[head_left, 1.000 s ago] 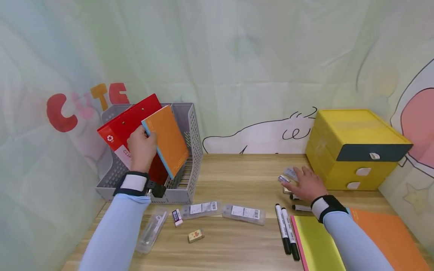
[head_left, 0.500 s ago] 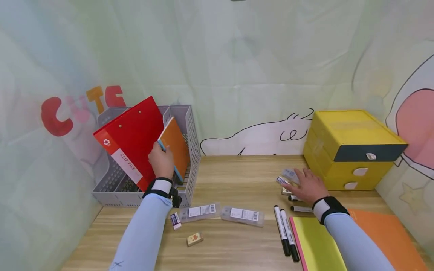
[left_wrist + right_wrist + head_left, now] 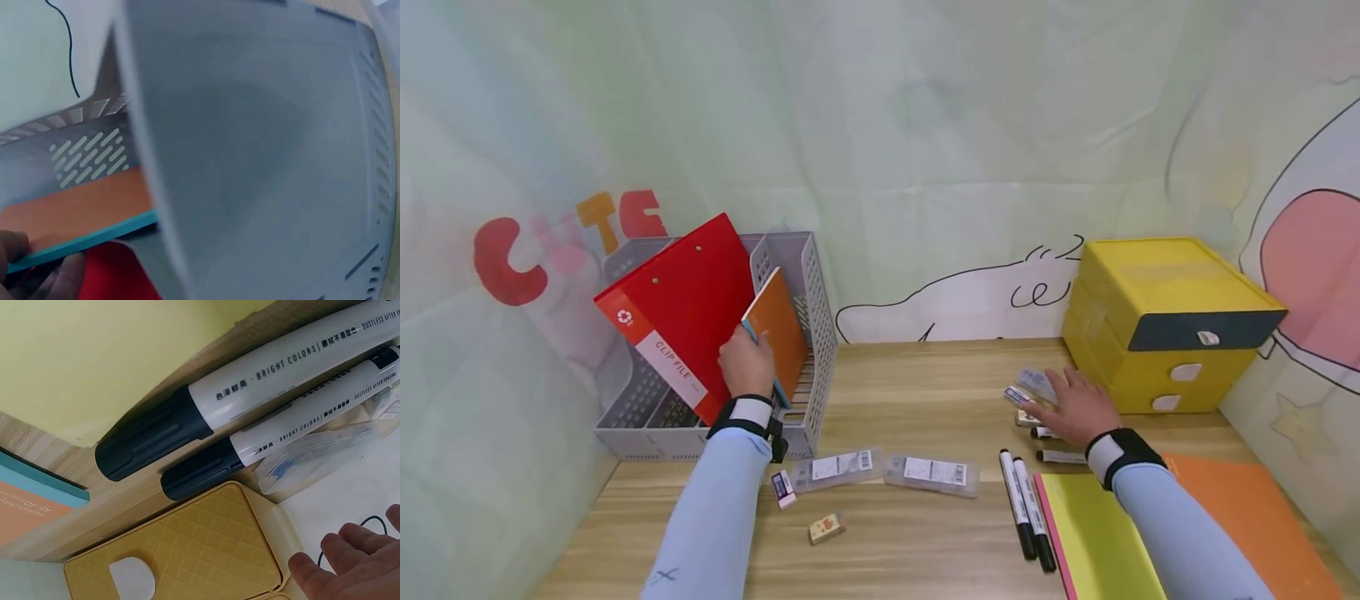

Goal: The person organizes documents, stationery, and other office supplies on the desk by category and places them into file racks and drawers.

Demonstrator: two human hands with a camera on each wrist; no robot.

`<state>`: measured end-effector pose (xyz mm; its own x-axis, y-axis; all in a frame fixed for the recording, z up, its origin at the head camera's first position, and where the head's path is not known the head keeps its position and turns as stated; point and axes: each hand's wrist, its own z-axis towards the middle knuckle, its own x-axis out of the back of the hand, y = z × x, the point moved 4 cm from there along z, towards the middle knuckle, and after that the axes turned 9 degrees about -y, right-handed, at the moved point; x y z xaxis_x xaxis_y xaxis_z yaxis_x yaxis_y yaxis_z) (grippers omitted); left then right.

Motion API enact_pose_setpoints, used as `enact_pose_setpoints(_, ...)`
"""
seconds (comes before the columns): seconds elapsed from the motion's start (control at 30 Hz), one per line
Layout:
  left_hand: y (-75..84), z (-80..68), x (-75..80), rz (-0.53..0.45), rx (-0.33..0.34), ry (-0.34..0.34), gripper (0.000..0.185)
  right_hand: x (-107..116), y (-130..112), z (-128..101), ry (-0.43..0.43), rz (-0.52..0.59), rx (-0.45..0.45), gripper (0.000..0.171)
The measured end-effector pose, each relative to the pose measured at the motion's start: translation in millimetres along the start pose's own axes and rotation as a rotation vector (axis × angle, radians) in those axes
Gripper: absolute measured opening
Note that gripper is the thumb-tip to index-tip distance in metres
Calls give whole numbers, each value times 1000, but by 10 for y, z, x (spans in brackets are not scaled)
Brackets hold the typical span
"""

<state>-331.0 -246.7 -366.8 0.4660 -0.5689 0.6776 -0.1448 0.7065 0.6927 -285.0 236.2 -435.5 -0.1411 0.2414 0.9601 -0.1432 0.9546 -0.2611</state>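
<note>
My left hand (image 3: pixel 747 364) pinches the spine edge of an orange notebook (image 3: pixel 784 327) with a blue binding. It stands tilted inside the right compartment of a grey perforated basket (image 3: pixel 822 350). Thumb and fingertips grip the notebook's blue edge (image 3: pixel 94 236) in the left wrist view. A red clip file (image 3: pixel 696 287) leans slanted in the basket, just left of the hand. On the right, my right hand (image 3: pixel 1081 408) lies low with fingers spread, beside a clear plastic case (image 3: pixel 1036 383) and a small eraser (image 3: pixel 1017 396), gripping nothing.
Two plastic cases (image 3: pixel 932 473) and two erasers (image 3: pixel 827 528) lie in front. Markers (image 3: pixel 1033 508) lie left of a yellow pad (image 3: pixel 1101 525); another marker (image 3: pixel 1062 457) is near the right hand. An orange notebook (image 3: pixel 1240 517) and yellow drawer box (image 3: pixel 1180 279) occupy the right.
My left hand has carried the orange notebook right and down, from in front of the clip file into the right compartment. My right hand has stayed in place; the head view has shifted slightly.
</note>
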Motion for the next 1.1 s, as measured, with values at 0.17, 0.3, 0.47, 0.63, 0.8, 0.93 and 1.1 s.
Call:
enact_pose_setpoints(0.17, -26, -1, 77, -14, 2, -29, 40, 11, -26, 13, -13, -15, -7, 87)
enact_pose_setpoints(0.3, -25, -54, 119, -51, 37, -64, 52, 19, -48, 19, -10, -14, -4, 86)
enact_pose_setpoints(0.47, 66, -92, 190, -50, 12, -32, 72, 8, -74, 28, -9, -16, 12, 84)
enact_pose_setpoints(0.63, 381, -125, 228, 41, -170, 78, 84, -7, -91, 37, -18, -18, 15, 83)
enact_pose_setpoints(0.8, 813, -263, 75, 213, -432, 31, 78, -6, -85, 37, -24, -17, 14, 84)
enact_pose_setpoints(0.93, 1071, -426, -202, 353, -617, -203, 71, 16, -92, 22, -36, -10, 17, 83)
enact_pose_setpoints(1.1, 1120, -614, -598, 510, -685, -496, 72, 56, -90, -13, -36, -9, 40, 76)
